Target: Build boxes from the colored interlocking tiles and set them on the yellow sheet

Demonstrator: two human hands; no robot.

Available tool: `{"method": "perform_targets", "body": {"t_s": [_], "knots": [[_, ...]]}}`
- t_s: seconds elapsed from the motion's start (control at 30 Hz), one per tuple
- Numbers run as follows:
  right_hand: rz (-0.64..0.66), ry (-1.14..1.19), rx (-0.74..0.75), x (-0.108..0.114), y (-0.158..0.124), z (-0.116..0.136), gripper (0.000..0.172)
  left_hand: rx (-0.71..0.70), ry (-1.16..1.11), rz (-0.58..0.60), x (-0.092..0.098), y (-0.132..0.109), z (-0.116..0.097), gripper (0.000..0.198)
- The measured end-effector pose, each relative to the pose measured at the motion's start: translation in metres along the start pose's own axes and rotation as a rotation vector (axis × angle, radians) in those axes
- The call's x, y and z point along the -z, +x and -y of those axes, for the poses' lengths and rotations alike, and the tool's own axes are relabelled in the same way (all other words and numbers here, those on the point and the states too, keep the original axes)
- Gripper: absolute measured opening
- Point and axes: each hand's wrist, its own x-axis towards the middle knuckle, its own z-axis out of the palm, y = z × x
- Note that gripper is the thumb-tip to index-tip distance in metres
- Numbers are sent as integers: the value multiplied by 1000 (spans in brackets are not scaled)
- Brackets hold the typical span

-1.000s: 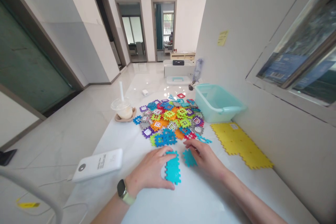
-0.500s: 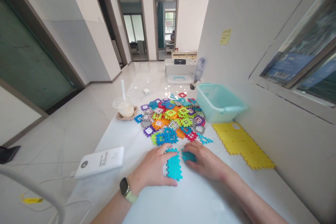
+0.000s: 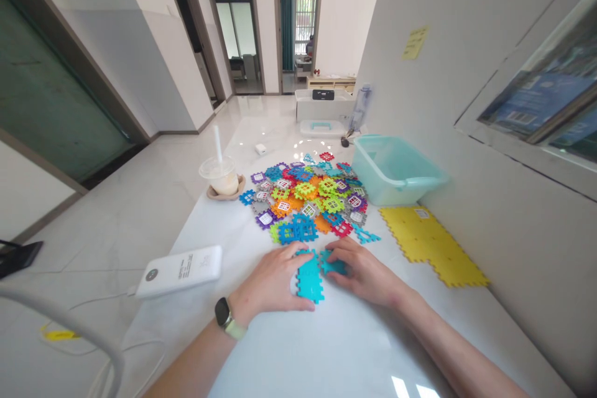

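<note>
Holding a turquoise tile (image 3: 336, 266), the right hand (image 3: 362, 272) partly hides it (left hand (image 3: 275, 280) clasps a turquoise strip (image 3: 310, 281)).

Holding a turquoise toothed strip (image 3: 310, 281) in the left hand (image 3: 275, 282) and a matching tile (image 3: 334, 267) just beside it in the right hand (image 3: 362, 270), at a white surface (image 3: 289, 351). Facing a heap of multicoloured tiles (image 3: 304, 189), with a teal tub (image 3: 396, 191) and a yellow panel (image 3: 433, 240) to the right, a lidded cup (image 3: 221, 181) to the left.
</note>
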Motion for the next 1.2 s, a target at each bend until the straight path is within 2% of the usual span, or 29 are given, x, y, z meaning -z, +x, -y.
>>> {"method": "perform_targets", "body": {"t_s": [0.27,0.47,0.77,0.97,1.03,1.1,1.2], "knots": [[27,-25,59,-6,4,-1,13,-13,17,1,0,1,0,91],[37,-43,40,-4,2,-4,11,-10,9,-3,-1,1,0,92],[72,-88,56,-3,11,9,19,-33,1,-39,0,3,-3,87],[60,-64,-5,-1,11,20,15,-45,26,-22,3,2,-9,86],[10,-78,-26,-1,17,16,17,-54,38,-13,4,2,-10,81],[-97,-136,-88,2,31,6,18,-62,39,-9,3,2,-9,77],[-229,-265,-209,15,71,-24,22,-75,18,-13,0,2,-5,77]]}}
